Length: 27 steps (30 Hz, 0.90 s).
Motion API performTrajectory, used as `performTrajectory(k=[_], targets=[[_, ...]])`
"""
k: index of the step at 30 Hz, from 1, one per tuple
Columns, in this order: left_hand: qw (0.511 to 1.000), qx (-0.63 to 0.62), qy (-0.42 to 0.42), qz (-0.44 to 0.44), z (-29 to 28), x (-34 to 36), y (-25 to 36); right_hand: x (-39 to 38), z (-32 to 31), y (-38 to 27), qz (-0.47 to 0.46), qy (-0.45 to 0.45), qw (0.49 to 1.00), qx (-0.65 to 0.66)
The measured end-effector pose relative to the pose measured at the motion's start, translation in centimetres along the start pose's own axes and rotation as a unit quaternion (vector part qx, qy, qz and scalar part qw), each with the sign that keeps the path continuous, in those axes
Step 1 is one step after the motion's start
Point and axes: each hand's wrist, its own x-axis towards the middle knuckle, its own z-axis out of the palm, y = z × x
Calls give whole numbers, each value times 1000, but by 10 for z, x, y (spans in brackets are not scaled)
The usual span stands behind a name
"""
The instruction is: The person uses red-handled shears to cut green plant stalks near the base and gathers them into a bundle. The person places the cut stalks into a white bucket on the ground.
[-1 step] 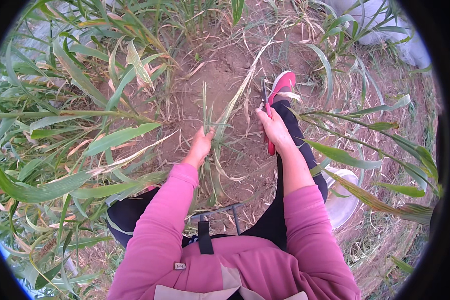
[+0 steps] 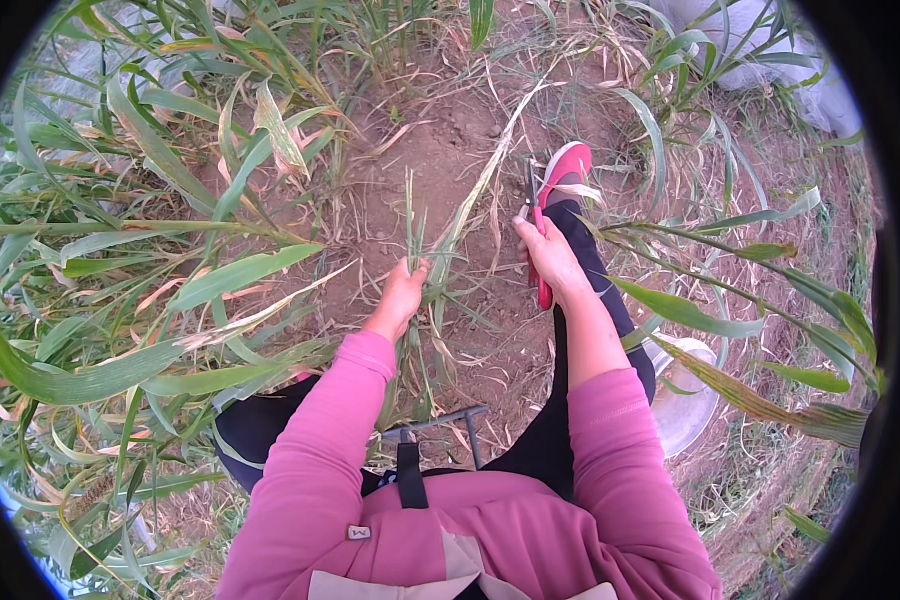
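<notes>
My left hand is closed around a small bunch of thin green grass stalks, which stick up above the fingers. More leaves and stems hang below that hand. My right hand grips red-handled pruning shears, with the dark blades pointing away from me beside my pink shoe. A long, pale dried leaf slants across the soil between both hands. Whether the shears' blades are apart is hard to make out.
Tall leafy plants crowd the left side, and long leaves reach in from the right. A pale basin stands beyond my right leg. White netting lies at the far right. A metal frame sits between my legs.
</notes>
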Motion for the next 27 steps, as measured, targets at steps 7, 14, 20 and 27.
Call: performTrajectory(k=[7, 14, 20, 27], targets=[[994, -65, -29, -81, -34, -54, 45, 17, -19, 12, 112, -57, 992, 9], [995, -77, -34, -57, -68, -43, 87, 115, -27, 22, 137, -131, 982, -4], [996, -76, -56, 7, -94, -33, 94, 171, -15, -4, 134, -80, 988, 14], [997, -43, -29, -50, -100, -33, 78, 242, -18, -5, 149, -88, 985, -22]])
